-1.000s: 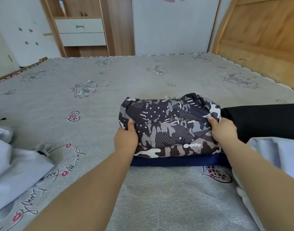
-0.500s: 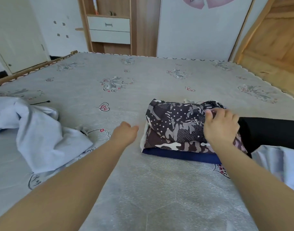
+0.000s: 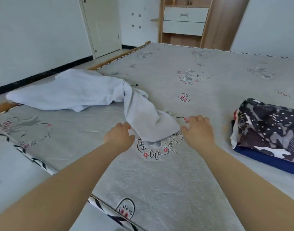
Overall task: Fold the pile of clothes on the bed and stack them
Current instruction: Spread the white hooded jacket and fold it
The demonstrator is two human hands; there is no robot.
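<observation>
**Hands at the next garment, nothing gripped yet**

Your left hand (image 3: 119, 137) and right hand (image 3: 198, 130) reached out over the bed (image 3: 159, 177), fingers loosely spread and gripping nothing, one on each side of the near end of the pale blue garment (image 3: 92, 94). Whether either thumb touched the cloth could not be told. The garment lay crumpled, trailing from just between your hands toward the far left edge of the bed. To your right, the folded camouflage-print garment (image 3: 269, 129) sat on top of a folded navy one (image 3: 266, 160), well apart from your hands.

The likely trouble: if you pulled only this twisted near end, the far portion could drag and bunch, or slip off the left edge, leaving an uneven fold.

Half a second earlier your right hand rested on the camouflage piece and the left was on its way across; since then both had left the stack and your view had swung left.
</observation>
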